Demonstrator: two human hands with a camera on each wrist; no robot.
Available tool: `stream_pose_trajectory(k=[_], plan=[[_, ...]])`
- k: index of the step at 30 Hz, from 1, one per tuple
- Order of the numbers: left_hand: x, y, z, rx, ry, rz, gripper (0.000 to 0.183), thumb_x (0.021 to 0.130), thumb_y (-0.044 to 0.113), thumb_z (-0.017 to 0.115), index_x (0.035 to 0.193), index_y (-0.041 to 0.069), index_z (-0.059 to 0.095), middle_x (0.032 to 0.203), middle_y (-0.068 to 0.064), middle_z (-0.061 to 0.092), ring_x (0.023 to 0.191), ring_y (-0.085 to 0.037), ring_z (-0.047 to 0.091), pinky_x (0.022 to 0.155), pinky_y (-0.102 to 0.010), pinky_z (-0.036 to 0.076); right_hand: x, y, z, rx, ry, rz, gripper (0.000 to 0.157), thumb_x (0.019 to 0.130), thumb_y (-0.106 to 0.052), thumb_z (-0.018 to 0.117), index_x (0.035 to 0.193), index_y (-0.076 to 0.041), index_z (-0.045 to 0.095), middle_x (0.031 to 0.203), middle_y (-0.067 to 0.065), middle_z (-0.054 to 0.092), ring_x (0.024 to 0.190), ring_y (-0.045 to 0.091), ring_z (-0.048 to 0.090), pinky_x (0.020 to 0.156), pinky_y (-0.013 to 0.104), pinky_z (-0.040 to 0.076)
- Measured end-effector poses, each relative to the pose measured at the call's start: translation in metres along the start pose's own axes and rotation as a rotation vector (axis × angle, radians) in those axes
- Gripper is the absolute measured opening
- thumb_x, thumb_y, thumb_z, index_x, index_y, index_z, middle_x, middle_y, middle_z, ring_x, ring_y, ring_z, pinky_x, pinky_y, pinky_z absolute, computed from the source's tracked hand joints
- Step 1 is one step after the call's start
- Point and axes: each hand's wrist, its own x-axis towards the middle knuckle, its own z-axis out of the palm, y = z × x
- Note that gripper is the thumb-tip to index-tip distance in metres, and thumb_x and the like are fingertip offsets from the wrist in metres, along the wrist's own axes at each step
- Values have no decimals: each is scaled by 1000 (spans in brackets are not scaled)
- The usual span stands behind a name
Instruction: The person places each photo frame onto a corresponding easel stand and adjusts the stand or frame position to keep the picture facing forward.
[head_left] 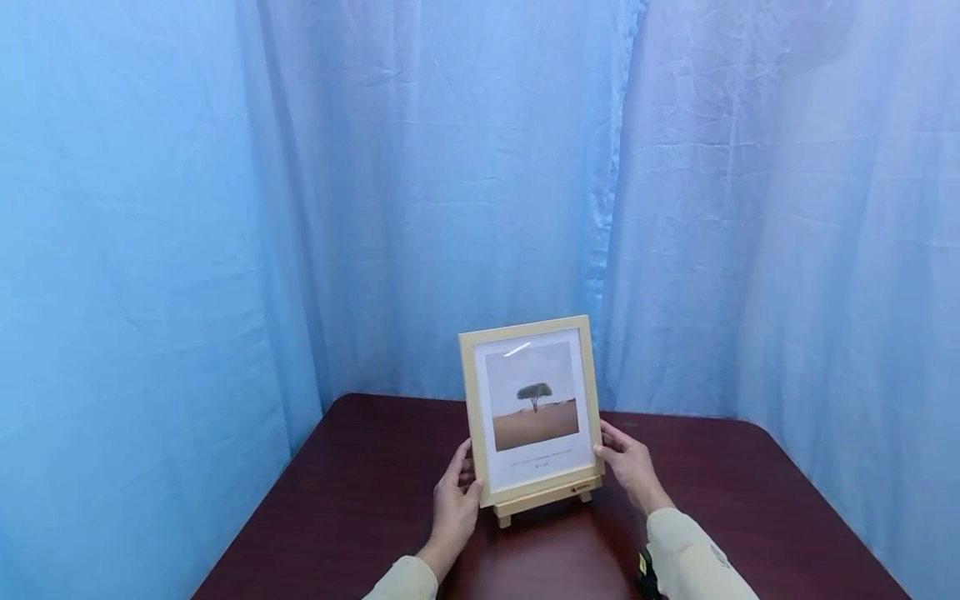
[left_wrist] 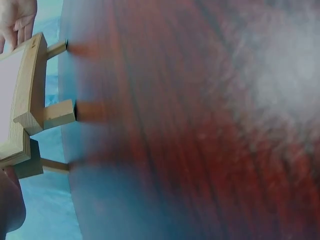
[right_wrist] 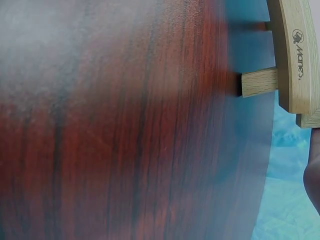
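A picture frame [head_left: 536, 408] of pale wood, showing a lone tree on sandy ground, leans back on a small wooden easel [head_left: 546, 499]. My left hand [head_left: 456, 504] grips the frame's lower left side, thumb near the front edge. On the opposite side my right hand [head_left: 632, 467] pinches the frame's edge, its thumb in front and fingers partly hidden behind. In the left wrist view the easel's feet [left_wrist: 60, 114] stand on the tabletop. Printed lettering marks the easel's ledge [right_wrist: 295, 55] in the right wrist view, with part of my right hand [right_wrist: 313, 177] below it.
The dark red-brown table [head_left: 360, 475] has a glossy surface with rounded far corners. Blue curtains [head_left: 450, 208] hang behind it and along both sides. A black item with a yellow mark [head_left: 645, 571] shows beside my right sleeve [head_left: 690, 554].
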Motion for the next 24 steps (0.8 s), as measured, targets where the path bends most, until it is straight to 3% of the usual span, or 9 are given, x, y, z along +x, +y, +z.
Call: stream_pose_trajectory(k=[11, 19, 22, 24], plan=[[9, -1, -3, -38, -32, 41, 68, 83, -20, 62, 144, 8, 52, 102, -13, 65, 90, -28, 63, 72, -29, 54, -7, 2, -4, 32, 0, 2, 52, 96, 0, 62, 146, -3, 49, 130, 26, 59, 115, 25, 58, 83, 20, 48], [5, 35, -12, -45, -37, 45, 63, 82, -24, 57, 141, -3, 52, 101, -24, 65, 90, -39, 61, 72, -35, 55, -14, 1, -4, 23, 35, 8, 51, 95, 0, 63, 145, -3, 50, 129, 25, 60, 115, 26, 58, 80, 16, 48], [8, 28, -13, -50, -50, 42, 63, 82, -23, 57, 142, -2, 52, 102, -21, 65, 91, -36, 62, 71, -32, 54, -17, 1, -3, 28, 39, 6, 51, 95, 0, 63, 145, -2, 50, 130, 26, 60, 115, 26, 58, 81, 16, 48], [12, 15, -12, -58, -58, 45, 65, 82, -22, 58, 143, 2, 52, 103, -18, 66, 91, -32, 62, 70, -29, 54, -18, 1, -3, 28, 45, 7, 51, 95, 1, 63, 145, -2, 50, 129, 26, 60, 114, 25, 59, 80, 16, 48]])
